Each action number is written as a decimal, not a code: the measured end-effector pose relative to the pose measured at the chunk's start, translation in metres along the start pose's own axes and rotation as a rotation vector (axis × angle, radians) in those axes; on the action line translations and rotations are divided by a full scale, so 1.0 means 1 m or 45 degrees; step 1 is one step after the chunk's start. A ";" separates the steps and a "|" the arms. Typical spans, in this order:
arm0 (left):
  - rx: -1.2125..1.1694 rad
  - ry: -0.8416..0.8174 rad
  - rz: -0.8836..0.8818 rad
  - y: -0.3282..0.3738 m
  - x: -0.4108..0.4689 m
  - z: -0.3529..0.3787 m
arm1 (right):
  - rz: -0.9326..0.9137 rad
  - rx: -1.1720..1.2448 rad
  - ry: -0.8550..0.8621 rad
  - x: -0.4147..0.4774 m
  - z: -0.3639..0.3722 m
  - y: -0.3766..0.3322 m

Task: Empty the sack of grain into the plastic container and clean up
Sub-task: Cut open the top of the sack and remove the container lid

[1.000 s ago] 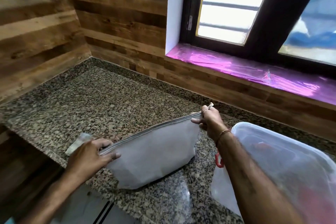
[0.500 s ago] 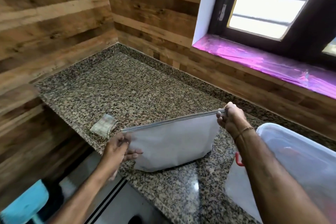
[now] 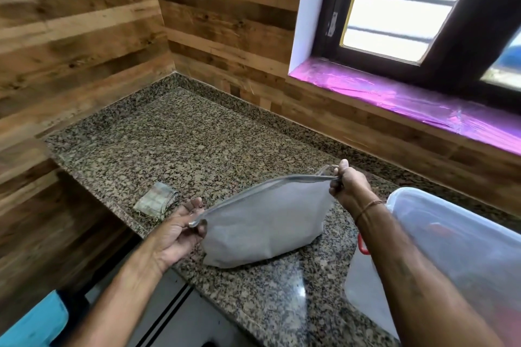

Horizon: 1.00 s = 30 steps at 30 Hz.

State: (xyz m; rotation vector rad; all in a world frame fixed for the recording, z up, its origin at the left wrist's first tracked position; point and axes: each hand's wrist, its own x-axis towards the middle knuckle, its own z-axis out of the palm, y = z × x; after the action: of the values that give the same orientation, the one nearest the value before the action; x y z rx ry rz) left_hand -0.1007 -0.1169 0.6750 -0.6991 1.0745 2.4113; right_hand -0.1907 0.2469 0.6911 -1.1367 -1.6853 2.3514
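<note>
1. Looking down from the head view, the white sack [image 3: 265, 222] stands on the granite counter [image 3: 174, 149], near its front edge, stretched between both hands.
2. The right hand [image 3: 349, 186] pinches the far-right end of the sack's top seam; its fingers are curled shut on the fabric, and a loose strip loops up above the thumb.
3. The left hand [image 3: 180, 231] grips the near-left end of the seam, thumb over the fabric, while the other fingers stand partly spread behind it.
4. The plastic container [image 3: 462, 251] sits at the right, just beside the sack; the right forearm crosses in front of it and the frame cuts it off. Its translucent wall blurs whatever is inside; only reddish smudges show through.
5. A small red latch [image 3: 362, 245] peeks out on the container's near-left side, partly hidden by the wrist.
6. A small folded piece of cloth or paper [image 3: 156, 201] lies on the counter left of the sack; its pattern is too blurred to read.
7. Whether the sack holds grain cannot be told: its mouth is pulled flat.
8. Compared with half a second ago, the left hand has loosened and its fingers have opened out; the sack and right-hand grip look much the same, and the view has swung slightly left.
</note>
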 end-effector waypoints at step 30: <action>0.498 -0.188 -0.169 -0.022 0.004 -0.008 | -0.031 -1.668 -0.312 0.005 -0.014 -0.025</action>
State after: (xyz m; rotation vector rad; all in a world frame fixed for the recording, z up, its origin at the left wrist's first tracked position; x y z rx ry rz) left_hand -0.0895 -0.1088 0.6553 -0.4359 1.3383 2.0215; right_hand -0.1957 0.2705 0.7077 -0.7822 -3.3932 1.1664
